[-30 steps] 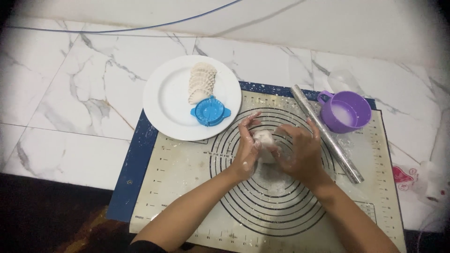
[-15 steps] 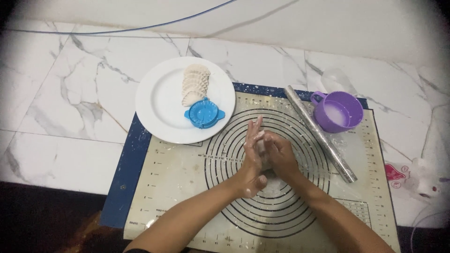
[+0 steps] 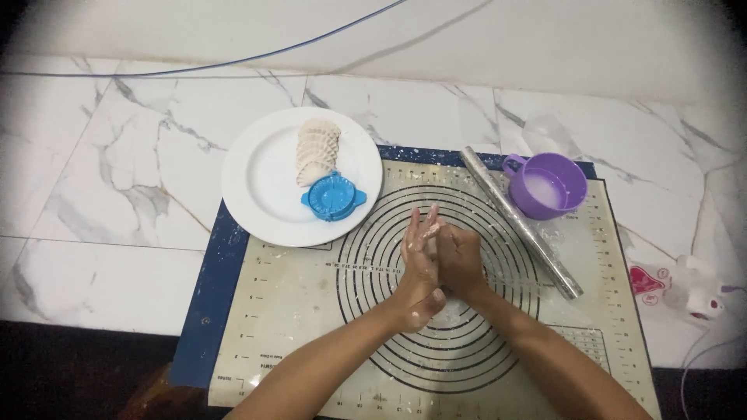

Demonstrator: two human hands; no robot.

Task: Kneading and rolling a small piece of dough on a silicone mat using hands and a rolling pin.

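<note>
floury dough [image 3: 433, 231] sits pressed between the two palms above the middle of the ringed mat [image 3: 296, 311], the left hand [image 3: 418, 268] with fingers straight and pointing away, the right hand [image 3: 461, 260] curled against it, both equally near.

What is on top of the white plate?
On the white plate sits a row of pale folded dumplings, overlapping each other, and a round blue dumpling press in front of them. The plate surface beneath them is covered.
</note>
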